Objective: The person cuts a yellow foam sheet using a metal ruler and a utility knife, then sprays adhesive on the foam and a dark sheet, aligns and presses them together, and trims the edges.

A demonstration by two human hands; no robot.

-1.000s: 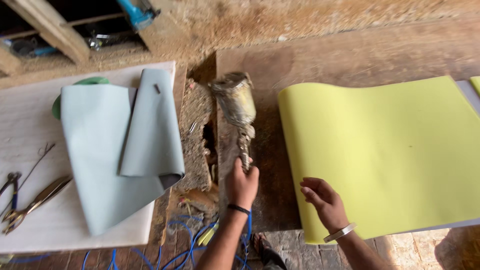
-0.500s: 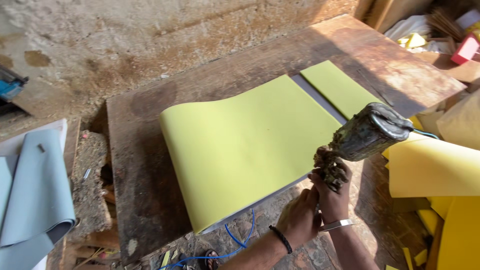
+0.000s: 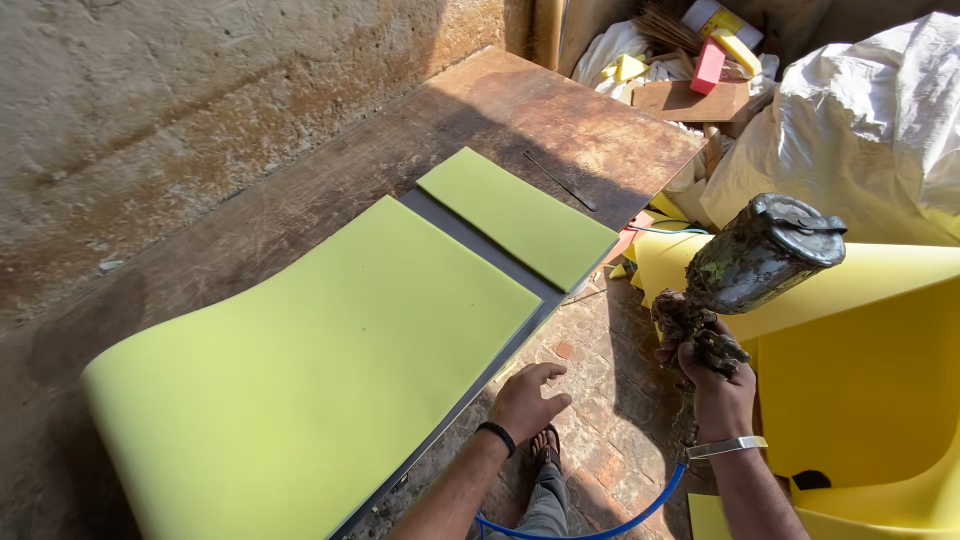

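Right hand [image 3: 722, 395]: lower right of the frame, clenched around the grip of a grimy spray gun [image 3: 745, 275], a metal bangle on the wrist.
Spray gun: held up in the right centre of the frame, off the tabletop; its crusted metal cup tilts toward the upper right, above the yellow sheets on that side.
Hose [image 3: 590, 528]: blue, curving along the bottom edge of the frame up toward the right wrist.
Left hand [image 3: 527, 398]: bottom centre, released, fingers spread and holding nothing, just beside the near edge of the tabletop, a dark band on the wrist.
Large sheet [image 3: 310, 370]: yellow-green, lying flat across the left and centre of the frame, its left end curling up.
Small sheet [image 3: 520, 215]: same colour, beside the large one toward the upper centre, a grey strip showing between them.
Tabletop [image 3: 520, 110]: worn brown wood, running from lower left to upper centre against a rough wall.
Yellow sheets [image 3: 860, 380]: bright yellow, stacked and bent in the lower right.
White sack [image 3: 860, 140]: bulky, upper right.
Floor [image 3: 620, 400]: brick, between tabletop and yellow sheets, a sandalled foot showing at the bottom.
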